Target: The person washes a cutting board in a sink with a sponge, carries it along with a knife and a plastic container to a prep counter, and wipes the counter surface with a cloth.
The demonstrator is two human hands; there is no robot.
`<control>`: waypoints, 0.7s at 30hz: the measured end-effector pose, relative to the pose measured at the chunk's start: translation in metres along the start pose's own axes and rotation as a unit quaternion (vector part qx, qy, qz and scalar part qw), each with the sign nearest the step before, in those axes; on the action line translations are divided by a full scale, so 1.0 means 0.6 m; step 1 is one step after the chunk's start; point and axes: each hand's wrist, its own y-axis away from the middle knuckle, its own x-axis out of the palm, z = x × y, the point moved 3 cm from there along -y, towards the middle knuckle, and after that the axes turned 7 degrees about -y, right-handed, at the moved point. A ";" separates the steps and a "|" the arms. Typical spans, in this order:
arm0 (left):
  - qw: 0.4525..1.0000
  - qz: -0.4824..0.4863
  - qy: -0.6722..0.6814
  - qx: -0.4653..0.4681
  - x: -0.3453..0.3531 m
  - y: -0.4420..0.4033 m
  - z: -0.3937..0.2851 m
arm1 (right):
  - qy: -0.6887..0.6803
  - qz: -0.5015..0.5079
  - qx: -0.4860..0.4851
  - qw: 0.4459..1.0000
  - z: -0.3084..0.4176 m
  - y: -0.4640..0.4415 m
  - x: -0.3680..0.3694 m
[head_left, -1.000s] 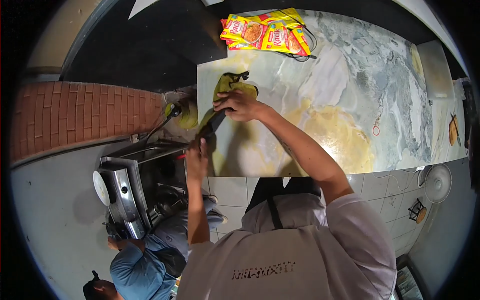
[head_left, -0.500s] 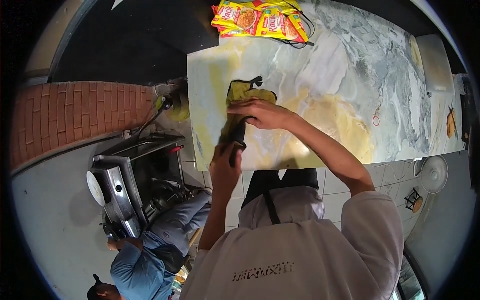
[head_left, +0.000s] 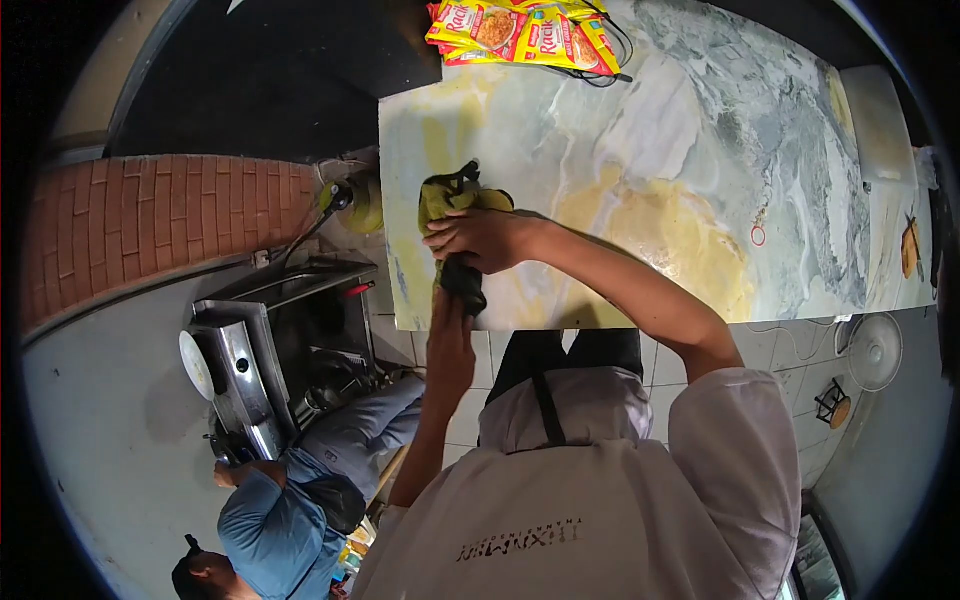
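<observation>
A yellow-green and black cloth item [head_left: 438,200] lies bunched on the marble-patterned table [head_left: 560,130], near its left edge. My right hand [head_left: 478,238] is pressed on the yellow-green part, fingers bent over it and pointing left. Nearer the table's front edge, my left hand [head_left: 452,340] has its fingers at the dark end of the cloth item, which lies between the two hands. Whether the left fingers grip the cloth or only press on it is hard to see.
Yellow food packets [head_left: 530,38] lie on a black cable at the table's back. At left are a metal stove [head_left: 240,365], a green gas cylinder [head_left: 366,205] and a person in blue [head_left: 275,520]. A fan [head_left: 872,352] and a stool [head_left: 832,403] stand right.
The cloth item and both hands first shifted right, then my right hand moved back left with the cloth. My left hand is now closer to my right one, and the cloth between them is more bunched.
</observation>
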 end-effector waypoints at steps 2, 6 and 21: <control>0.999 0.025 0.019 -0.007 0.008 0.005 -0.028 | 0.009 0.004 0.003 1.000 0.006 0.025 -0.006; 0.998 0.036 0.021 0.045 0.060 0.013 -0.090 | -0.015 -0.016 0.027 0.999 0.020 0.101 -0.039; 0.969 0.236 0.014 0.073 0.240 -0.058 -0.395 | 0.008 -0.124 0.167 0.978 0.043 0.482 -0.175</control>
